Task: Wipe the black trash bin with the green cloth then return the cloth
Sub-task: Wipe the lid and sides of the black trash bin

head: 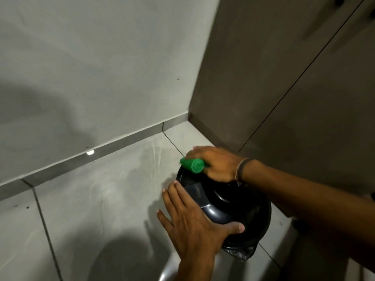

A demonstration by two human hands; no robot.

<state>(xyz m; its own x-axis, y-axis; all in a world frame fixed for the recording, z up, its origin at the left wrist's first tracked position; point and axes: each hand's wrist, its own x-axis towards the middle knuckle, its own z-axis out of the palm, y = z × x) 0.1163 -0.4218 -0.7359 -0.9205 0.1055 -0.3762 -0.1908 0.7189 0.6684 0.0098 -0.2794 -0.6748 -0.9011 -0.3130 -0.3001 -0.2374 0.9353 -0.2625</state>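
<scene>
on bin lid (229,201): r hand (218,165) w/ cloth (192,165)

No readable text — none anywhere

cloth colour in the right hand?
Green, bunched in the right hand; the cloth shows best in the head view.

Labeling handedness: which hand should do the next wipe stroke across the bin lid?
Right. The right hand already presses the green cloth on the black trash bin lid's far edge; the left hand steadies the near side.
</scene>
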